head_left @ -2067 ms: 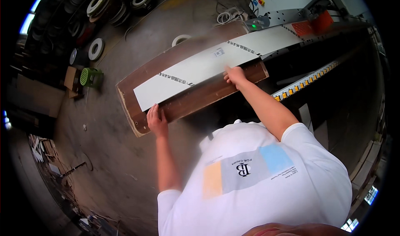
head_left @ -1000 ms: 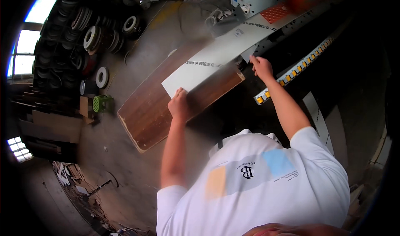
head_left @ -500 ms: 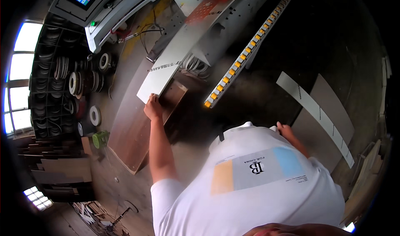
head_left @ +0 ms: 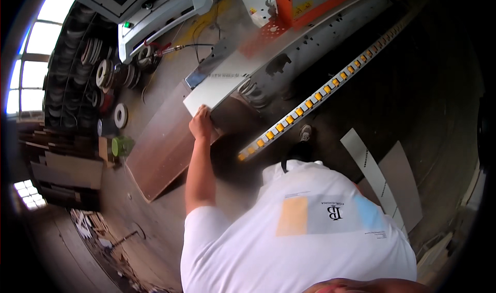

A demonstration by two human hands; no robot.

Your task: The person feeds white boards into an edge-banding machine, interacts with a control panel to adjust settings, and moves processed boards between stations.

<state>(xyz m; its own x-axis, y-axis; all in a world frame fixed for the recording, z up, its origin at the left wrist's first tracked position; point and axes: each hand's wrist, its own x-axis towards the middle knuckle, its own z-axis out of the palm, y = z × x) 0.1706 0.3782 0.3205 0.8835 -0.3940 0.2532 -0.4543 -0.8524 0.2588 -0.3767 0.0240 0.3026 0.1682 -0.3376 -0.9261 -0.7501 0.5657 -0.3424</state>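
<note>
A long white panel [head_left: 223, 81] lies at the machine's feed side, its far part running toward the red guard plate [head_left: 266, 32]. My left hand [head_left: 201, 123] is closed on the near edge of this panel, close to its corner, with the arm stretched forward. Beneath the panel's near end is a brown board surface [head_left: 164, 138], angled down toward the lower left. My right hand cannot be seen; my white shirt covers that side.
A rail with yellow rollers [head_left: 299, 111] runs diagonally to my right. Two long panels, one white [head_left: 369, 164] and one grey [head_left: 403, 179], lean or lie at the right. A control console [head_left: 165, 14] stands at upper left, near rolls of edging [head_left: 103, 73].
The white panel has slid farther toward the machine, and my left hand has followed it. My right hand has dropped out of sight. The view has turned, and my foot now shows beyond the rail.
</note>
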